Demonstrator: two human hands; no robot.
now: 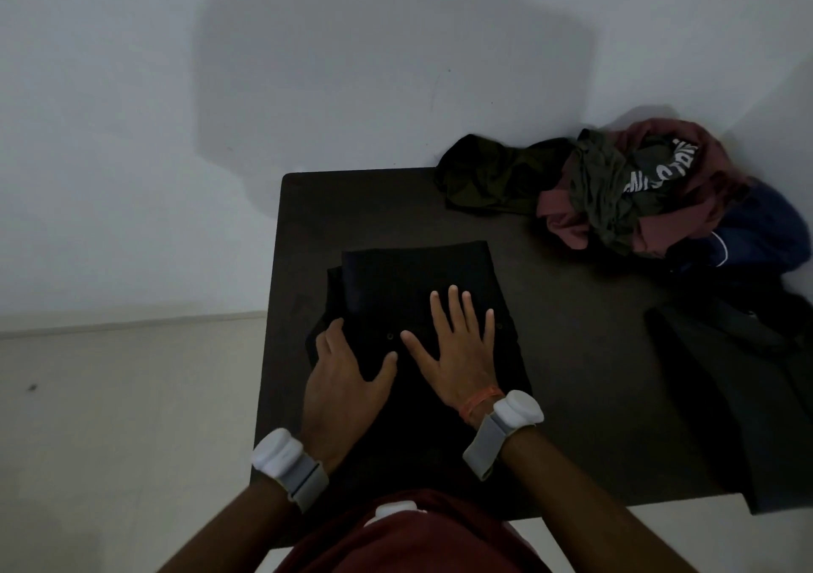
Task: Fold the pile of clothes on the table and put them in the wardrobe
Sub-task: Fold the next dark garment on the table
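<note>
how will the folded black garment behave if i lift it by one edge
Probably floppy: the black garment lies in flat layers under the left hand and right hand, so it would likely sag and unfold. It looks thin, so probably light. Pushed, it may bunch on the table.

A pale, plain wall (pixel 132 132) fills the upper half of the view. A broad, soft-edged shadow (pixel 396 67) lies across its middle, greyer than the paint around it, and a tiny dark mark (pixel 448 70) sits on the wall within the shadow's right part. At the far right a second wall face (pixel 787 80) meets the first at a corner and looks a little lighter. Along the foot of the wall at left runs a narrow, pale skirting strip (pixel 132 322). Below it lies a smooth, light beige floor (pixel 110 440), with one small dark speck (pixel 31 387) near the left edge. A paler patch of the same floor shows at the lower right.
</note>
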